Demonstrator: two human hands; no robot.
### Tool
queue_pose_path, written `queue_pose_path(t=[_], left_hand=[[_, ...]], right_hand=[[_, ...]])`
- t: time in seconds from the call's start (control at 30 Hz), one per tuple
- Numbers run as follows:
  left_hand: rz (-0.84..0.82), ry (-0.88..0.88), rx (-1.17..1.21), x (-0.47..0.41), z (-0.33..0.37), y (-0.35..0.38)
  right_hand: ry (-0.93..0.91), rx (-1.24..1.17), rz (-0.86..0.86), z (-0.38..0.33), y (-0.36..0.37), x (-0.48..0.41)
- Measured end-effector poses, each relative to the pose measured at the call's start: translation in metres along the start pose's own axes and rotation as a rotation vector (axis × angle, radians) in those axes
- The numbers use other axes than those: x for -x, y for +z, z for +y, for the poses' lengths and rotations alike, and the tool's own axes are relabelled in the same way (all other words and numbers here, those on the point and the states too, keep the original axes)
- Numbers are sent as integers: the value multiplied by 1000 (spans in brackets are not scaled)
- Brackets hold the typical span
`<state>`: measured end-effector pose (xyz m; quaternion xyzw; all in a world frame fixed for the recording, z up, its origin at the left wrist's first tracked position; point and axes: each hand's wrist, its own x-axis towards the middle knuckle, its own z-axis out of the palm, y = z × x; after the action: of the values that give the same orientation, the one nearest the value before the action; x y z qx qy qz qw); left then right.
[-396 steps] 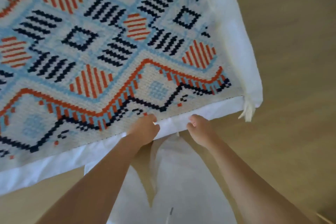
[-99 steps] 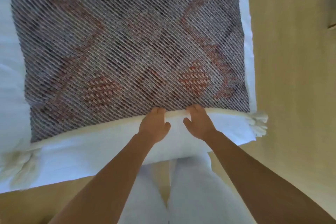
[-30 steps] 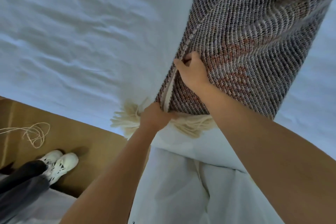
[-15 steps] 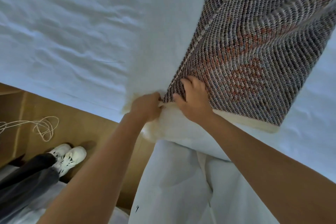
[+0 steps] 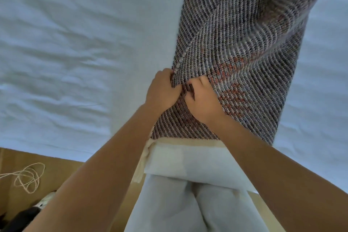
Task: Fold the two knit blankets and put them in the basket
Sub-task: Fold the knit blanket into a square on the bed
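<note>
A knit blanket (image 5: pixel 244 47) lies folded into a long narrow strip on a white bed sheet (image 5: pixel 75 43), its grey striped underside with faint orange patches facing up and a cream hem at the near end. My left hand (image 5: pixel 162 90) grips the strip's left edge with curled fingers. My right hand (image 5: pixel 203 98) sits right beside it, fingers curled into the knit fabric. Both hands are close together near the strip's near end. No second blanket and no basket are in view.
The bed's near edge (image 5: pixel 56 152) meets a wooden floor (image 5: pixel 66 171). A loose coil of cord (image 5: pixel 28 177) lies on the floor at lower left, with a shoe and a dark trouser leg (image 5: pixel 24 214) below it. My white-trousered legs (image 5: pixel 188 209) stand against the bed.
The blanket went from spread flat to a narrow strip. In the last second both hands moved from the tasselled near end onto the strip, and the near end now lies flat.
</note>
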<state>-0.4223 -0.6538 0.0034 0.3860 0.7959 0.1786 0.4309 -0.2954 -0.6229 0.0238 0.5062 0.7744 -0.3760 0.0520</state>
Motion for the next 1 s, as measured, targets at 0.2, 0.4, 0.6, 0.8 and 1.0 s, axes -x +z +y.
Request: queue_pose_path(t=[0.2,0.4,0.6,0.8,1.0], left_hand=[[-58,108,-17,-89,75,5],[-191,-13,197,-160,135,15],[-181,34,387,-182,161,16],[123,-83,396,-198,134,-15],[-86,-142,483,-223,161,-36]], right_hand=[[116,-32,61,20,-50,-59],[278,-121,123,38,-92,-108],[277,-123,243,49,-119,-144],[114,93,224,52,-127,-169],[129,134,128,68,-121,-180]])
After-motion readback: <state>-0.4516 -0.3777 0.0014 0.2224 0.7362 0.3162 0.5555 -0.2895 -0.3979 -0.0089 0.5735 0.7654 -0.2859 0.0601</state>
